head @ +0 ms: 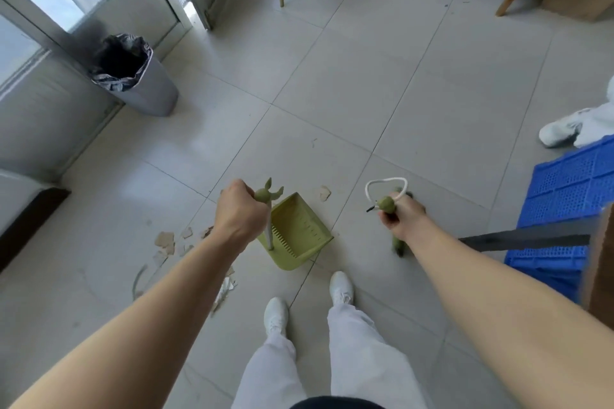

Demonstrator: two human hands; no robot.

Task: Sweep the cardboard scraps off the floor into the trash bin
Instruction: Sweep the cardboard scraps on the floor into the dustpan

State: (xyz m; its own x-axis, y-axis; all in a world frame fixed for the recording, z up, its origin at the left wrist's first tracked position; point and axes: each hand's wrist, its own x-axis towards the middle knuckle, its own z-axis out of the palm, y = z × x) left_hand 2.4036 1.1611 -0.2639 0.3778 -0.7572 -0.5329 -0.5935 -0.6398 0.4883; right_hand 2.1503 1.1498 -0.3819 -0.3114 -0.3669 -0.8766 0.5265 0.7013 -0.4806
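The torn beige cardboard scraps [165, 240] are small, flat, ragged pieces scattered on the pale grey tiled floor [365, 93], most of them clustered left of the olive-green plastic dustpan [295, 231], partly hidden beneath the person's left forearm; one separate scrap [325, 192] lies just beyond the pan's far edge. An exact count cannot be made, roughly ten pieces showing. There is one dustpan and one broom. The left hand [236, 214] is closed in a fist around the dustpan's upright green handle [265, 201]. The right hand [402, 216] is curled tightly around the top of the green broom handle [387, 204], which carries a white hanging loop; its dark green bristles [398, 246] show below the hand. One grey trash bin [136, 76] lined with a dark bag stands well apart at the far left beside a glass door. A blue plastic slatted crate [564, 196] lies to the right, and two white shoes [341, 285] stand near the pan
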